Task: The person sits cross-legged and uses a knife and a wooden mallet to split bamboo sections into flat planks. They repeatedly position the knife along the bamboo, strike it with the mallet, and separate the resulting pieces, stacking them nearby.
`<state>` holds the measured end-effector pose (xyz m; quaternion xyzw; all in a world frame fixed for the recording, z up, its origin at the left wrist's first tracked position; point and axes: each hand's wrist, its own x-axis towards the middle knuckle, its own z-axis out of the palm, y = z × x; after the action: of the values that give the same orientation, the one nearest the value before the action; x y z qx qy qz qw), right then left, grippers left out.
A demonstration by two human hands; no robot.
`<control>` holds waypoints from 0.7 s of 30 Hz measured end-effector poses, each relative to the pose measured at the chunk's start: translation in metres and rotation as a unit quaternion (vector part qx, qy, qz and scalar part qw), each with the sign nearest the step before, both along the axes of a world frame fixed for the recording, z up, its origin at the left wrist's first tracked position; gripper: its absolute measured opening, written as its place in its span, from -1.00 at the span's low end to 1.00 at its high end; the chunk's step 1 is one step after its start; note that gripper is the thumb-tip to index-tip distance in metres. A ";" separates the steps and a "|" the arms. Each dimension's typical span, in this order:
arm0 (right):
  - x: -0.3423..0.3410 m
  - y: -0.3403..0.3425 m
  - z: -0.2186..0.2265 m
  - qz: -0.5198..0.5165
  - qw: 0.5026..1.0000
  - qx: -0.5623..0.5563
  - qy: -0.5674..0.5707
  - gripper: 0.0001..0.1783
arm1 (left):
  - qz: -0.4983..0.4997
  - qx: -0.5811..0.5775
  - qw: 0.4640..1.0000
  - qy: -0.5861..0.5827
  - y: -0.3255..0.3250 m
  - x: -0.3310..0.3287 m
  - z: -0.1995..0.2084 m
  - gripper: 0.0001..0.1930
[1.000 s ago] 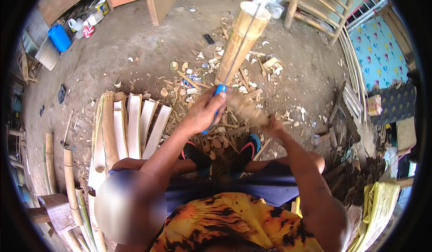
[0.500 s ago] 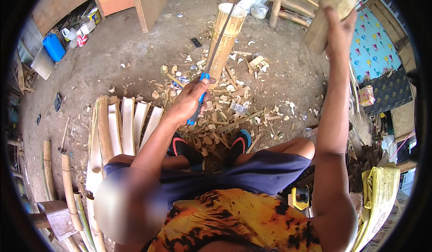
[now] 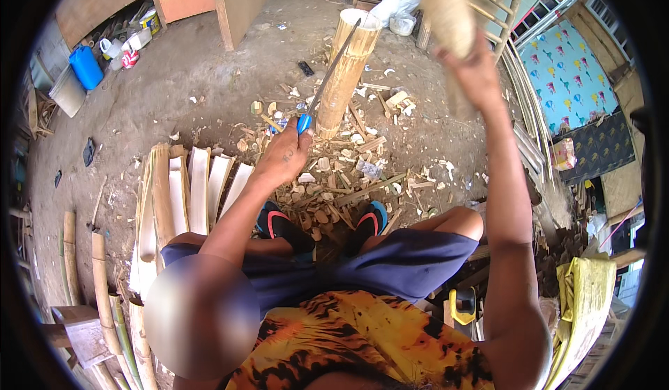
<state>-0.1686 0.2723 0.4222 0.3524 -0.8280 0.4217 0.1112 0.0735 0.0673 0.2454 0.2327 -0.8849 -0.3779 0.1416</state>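
pale-tan round bamboo tube (image 3: 345, 76), standing on end on the brown dirt floor (image 3: 230, 83); what's at its edges?

the left hand (image 3: 284, 154), just on its near left side. the fingers are closed around a blue-handled knife (image 3: 304, 124), and its long dark blade slants up across the tube's left edge to the rim. whether the blade bites in, i can't tell.

and the right hand?

the right hand (image 3: 477, 76) is up to the right of the tube, apart from it, fingers wrapped around a pale, thick wooden block (image 3: 449, 14). the block is blurred, so its edges are hard to read.

how much room around the tube?

to its left the floor runs wide, as far as the blue plastic jug (image 3: 86, 67). behind its rim, on the right, it's tighter: a white plastic bag (image 3: 397, 0) sits near there.

and on the near side?

scattered pale wood chips (image 3: 327, 198) spread from the tube's foot toward the black shoes (image 3: 282, 230). split bamboo lengths (image 3: 200, 181) with white inner faces lie nearer and left, well apart from the tube.
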 end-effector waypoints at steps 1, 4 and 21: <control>0.013 -0.004 0.025 0.021 0.996 -0.077 0.028 -0.13 | 0.014 0.006 1.000 0.013 -0.002 -0.008 -0.006 -0.53; 0.037 -0.022 0.067 0.018 0.977 -0.175 0.122 -0.21 | 0.012 0.037 0.999 0.009 -0.011 -0.028 -0.015 -0.49; 0.028 -0.063 0.003 0.117 0.961 -0.189 0.161 -0.12 | 0.012 0.022 0.999 -0.034 -0.029 -0.037 -0.057 -0.55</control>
<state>-0.1403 0.2089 0.4250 0.4828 -0.6570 0.5185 0.2577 0.0370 0.0381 0.1883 0.2586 -0.8778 -0.3877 0.1110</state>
